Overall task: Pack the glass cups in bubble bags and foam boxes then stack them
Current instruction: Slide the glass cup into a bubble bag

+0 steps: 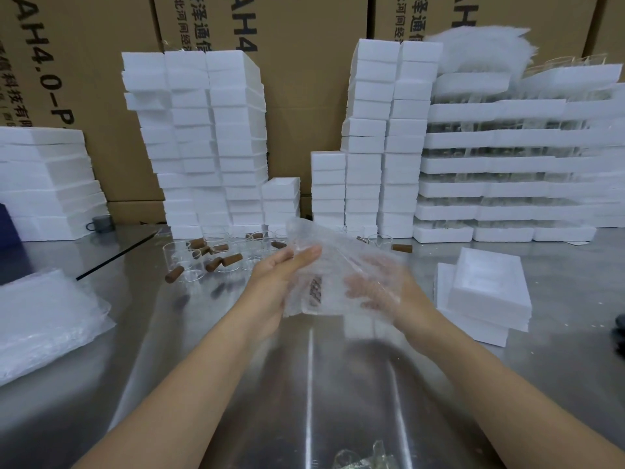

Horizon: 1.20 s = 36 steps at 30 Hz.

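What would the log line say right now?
step: bagging | left hand: flat against bubble bag | right hand: behind bag | glass cup: inside bag

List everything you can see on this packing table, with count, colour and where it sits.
bubble bag: one, clear, held over the table between both hands, something brown inside
glass cups: a cluster, clear with brown handles, on the table behind the hands
foam boxes: many, white, stacked in columns at the back
foam trays: many layers, white, back right, glassware between them
loose foam pieces: a few, white, piled at right
bubble bag pile: one, clear, left edge
cartons: several, brown, behind the stacks
table: one, shiny metal
left hand: fingers straight against the bag's left side
right hand: seen through the bag, fingers curled on it
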Tool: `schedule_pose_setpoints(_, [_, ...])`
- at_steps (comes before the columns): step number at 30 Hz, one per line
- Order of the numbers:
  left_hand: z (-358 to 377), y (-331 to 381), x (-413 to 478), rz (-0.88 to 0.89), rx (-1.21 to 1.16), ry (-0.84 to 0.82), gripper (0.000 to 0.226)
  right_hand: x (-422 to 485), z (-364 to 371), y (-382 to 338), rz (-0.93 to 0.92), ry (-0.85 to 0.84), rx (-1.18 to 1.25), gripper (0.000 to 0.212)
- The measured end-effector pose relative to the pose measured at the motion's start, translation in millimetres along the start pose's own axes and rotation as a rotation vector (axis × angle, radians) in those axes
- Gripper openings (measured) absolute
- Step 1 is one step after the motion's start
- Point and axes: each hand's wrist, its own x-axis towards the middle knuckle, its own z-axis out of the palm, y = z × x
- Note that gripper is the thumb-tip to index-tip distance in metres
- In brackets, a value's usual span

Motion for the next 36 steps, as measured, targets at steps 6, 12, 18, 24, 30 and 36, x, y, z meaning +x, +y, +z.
schedule_pose_setpoints(6, [-4, 3, 2, -0.081, -0.208, 0.088, 0.059, 2, -3, -1, 0.013, 0.197, 0.133, 0.063])
schedule_pose_setpoints(12, [3, 0, -2, -0.083, -0.166, 0.020, 0.054, -2, 0, 5, 0.028, 0.124, 0.125, 0.103])
schedule_pose_setpoints(18, [8, -6, -5, -0.068, 0.009, -0.114, 0.063, -1, -2, 6, 0.091, -0.026, 0.232, 0.097])
schedule_pose_setpoints(24, [13, -7, -9, -0.092, 0.185, -0.181, 0.051, 6, -7, 8, 0.081, 0.028, 0.328, 0.037])
schedule_pose_setpoints(30, [15, -1, -11, -0.074, 0.205, -0.197, 0.056, 8, -16, -3, 0.110, 0.056, 0.575, 0.032])
schedule_pose_setpoints(36, [15, -2, -8, -0.094, 0.049, -0.184, 0.064, 10, -29, -10, 0.081, 0.115, 0.730, 0.021])
